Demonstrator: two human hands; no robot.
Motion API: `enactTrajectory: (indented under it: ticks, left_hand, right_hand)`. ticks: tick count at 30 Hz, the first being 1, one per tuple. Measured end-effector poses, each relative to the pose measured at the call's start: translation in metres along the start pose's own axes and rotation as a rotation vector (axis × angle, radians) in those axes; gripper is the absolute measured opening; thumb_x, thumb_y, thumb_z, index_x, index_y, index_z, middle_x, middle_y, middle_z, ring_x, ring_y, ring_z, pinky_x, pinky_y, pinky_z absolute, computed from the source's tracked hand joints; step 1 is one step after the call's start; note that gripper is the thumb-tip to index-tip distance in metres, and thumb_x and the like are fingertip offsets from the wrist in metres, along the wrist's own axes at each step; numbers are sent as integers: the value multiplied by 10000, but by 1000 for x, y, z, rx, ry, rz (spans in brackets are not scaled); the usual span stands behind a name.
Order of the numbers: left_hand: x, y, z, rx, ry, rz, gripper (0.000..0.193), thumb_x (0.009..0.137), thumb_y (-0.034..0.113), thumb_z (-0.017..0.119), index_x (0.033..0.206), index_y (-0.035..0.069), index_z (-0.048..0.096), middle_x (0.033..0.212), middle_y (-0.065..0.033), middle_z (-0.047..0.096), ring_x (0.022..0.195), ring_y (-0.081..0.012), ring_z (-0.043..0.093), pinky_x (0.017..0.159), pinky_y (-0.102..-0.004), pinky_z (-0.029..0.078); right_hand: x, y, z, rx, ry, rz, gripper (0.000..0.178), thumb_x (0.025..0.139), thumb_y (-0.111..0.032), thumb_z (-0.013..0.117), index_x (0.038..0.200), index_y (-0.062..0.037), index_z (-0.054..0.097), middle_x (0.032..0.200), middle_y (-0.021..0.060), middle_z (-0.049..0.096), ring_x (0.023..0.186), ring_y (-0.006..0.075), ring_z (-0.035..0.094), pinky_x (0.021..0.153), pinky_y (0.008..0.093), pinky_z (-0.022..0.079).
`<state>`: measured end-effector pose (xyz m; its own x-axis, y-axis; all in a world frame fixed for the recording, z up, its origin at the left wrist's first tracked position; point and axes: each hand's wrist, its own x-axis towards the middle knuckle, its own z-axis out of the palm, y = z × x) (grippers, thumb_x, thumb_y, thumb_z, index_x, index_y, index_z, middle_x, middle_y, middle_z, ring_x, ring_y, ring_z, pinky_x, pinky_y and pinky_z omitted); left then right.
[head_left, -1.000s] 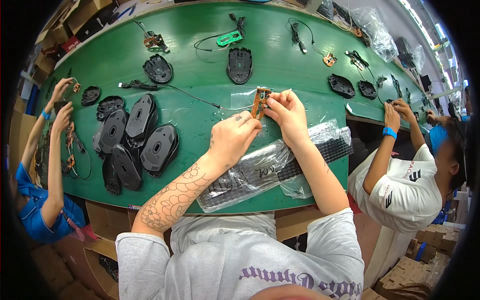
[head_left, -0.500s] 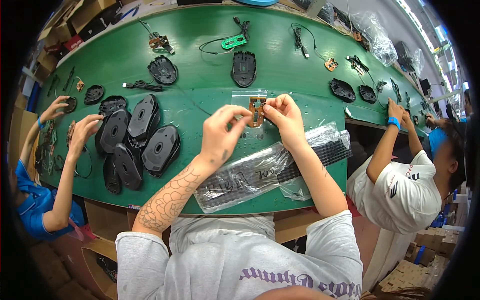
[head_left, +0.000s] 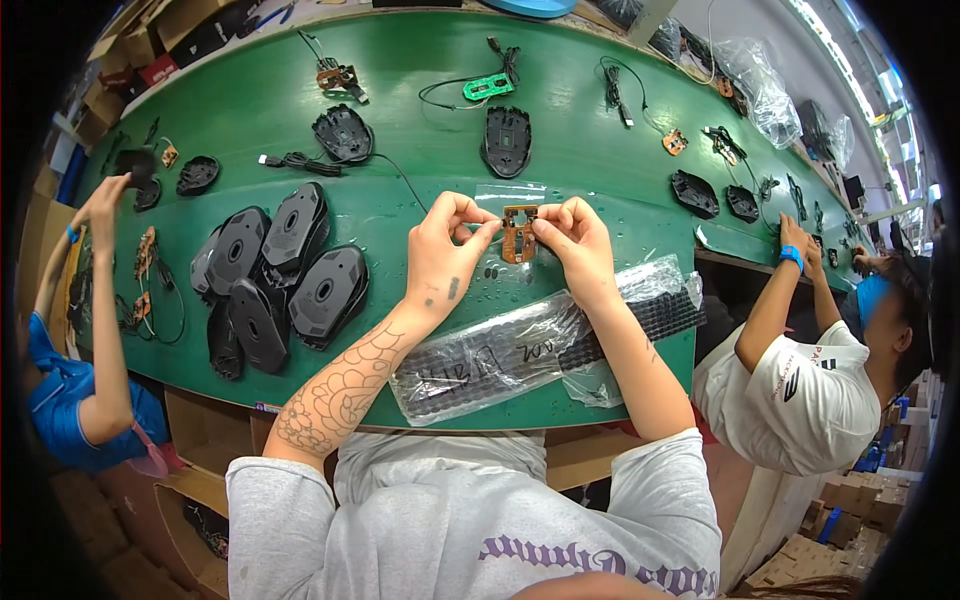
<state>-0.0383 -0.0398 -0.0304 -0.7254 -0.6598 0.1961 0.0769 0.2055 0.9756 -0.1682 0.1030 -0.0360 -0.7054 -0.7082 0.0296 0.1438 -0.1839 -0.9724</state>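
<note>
A brown mouse circuit board (head_left: 519, 245) is held upright over the table between both hands. Its left edge, near the top, is pinched between the thumb and forefinger of my left hand (head_left: 445, 255). My right hand (head_left: 580, 250) grips the upper right edge the same way. A thin black cable (head_left: 405, 180) curves from a bundled USB cable (head_left: 310, 162) toward my left hand; where it ends is hidden. Small dark oval pieces (head_left: 491, 272) lie on the table just below the board.
Left of my arm several black mouse shells (head_left: 325, 290) are piled. Bubble film in a clear bag (head_left: 480, 365) lies under my forearms. Farther back are an open mouse base (head_left: 507, 142) and a green board (head_left: 488, 87). Co-workers' arms (head_left: 105, 270) work at both sides.
My left hand has moved from a blurred reach to a steady pinch on the board's edge. At the left, a co-worker has lifted a dark part. The view has shifted slightly.
</note>
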Motion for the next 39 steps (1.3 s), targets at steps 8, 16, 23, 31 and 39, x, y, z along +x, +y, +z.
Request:
enactTrajectory:
  ticks: [8, 16, 23, 31, 39]
  left_hand:
    - [1, 1, 1, -23, -39, -36, 178, 840, 31, 723, 933, 65, 575, 850, -3, 694, 581, -58, 482, 535, -216, 403]
    - [3, 14, -12, -13, -213, -107, 222, 910, 57, 637, 1118, 27, 566, 958, -5, 616, 625, -19, 453, 584, -167, 385]
    - [44, 73, -98, -269, -44, -30, 270, 916, 141, 655, 1168, 55, 610, 851, 14, 596, 594, -33, 463, 504, -181, 368]
    - [275, 155, -292, 332, 151, 109, 181, 944, 126, 607, 1106, 48, 627, 782, -16, 590, 610, -102, 468, 509, -250, 364]
    - [332, 181, -352, 1631, 536, 485, 202, 975, 97, 536, 1149, 34, 617, 915, -88, 651, 771, -218, 621, 699, -325, 510]
  right_hand:
    - [-2, -6, 1, 2, -11, -12, 339, 881, 50, 662, 784, -114, 382, 1029, 88, 643, 891, 144, 589, 862, 265, 513]
    - [0, -10, 6, -123, -8, 5, 319, 845, 41, 685, 768, -104, 411, 972, 78, 681, 867, 133, 592, 806, 240, 481]
    - [-1, -14, 14, -157, -46, -13, 191, 863, -14, 685, 815, -75, 510, 981, 66, 675, 853, 122, 573, 797, 223, 457]
    - [-6, -15, 12, -157, -52, 8, 124, 870, -24, 681, 864, -60, 562, 983, 55, 672, 845, 114, 560, 800, 217, 450]
    - [-6, -13, 6, -168, -58, 42, 122, 877, -17, 664, 863, -65, 553, 1015, 70, 657, 897, 128, 566, 859, 241, 448]
